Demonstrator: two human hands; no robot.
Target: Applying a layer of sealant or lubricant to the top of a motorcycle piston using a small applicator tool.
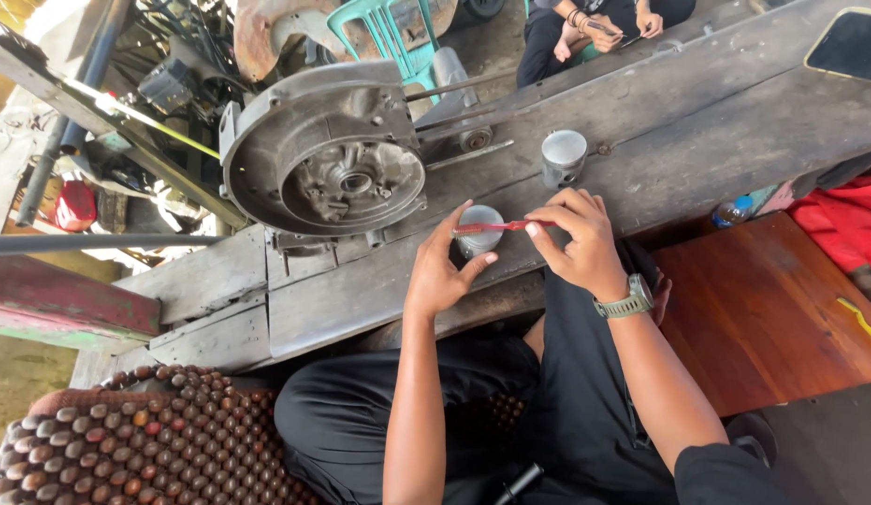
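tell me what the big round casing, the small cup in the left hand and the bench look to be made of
The big round casing looks like cast metal, probably aluminium: dull grey, grimy, with bolt holes and a machined centre. The small cup, held in the left hand, seems bare metal too, with a smoother silvery sheen. The bench looks like weathered unpainted wood: grey planks with visible grain and seams.

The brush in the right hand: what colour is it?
Red. The brush, a toothbrush by its shape, lies across the small metal cylinder; head view shows it.
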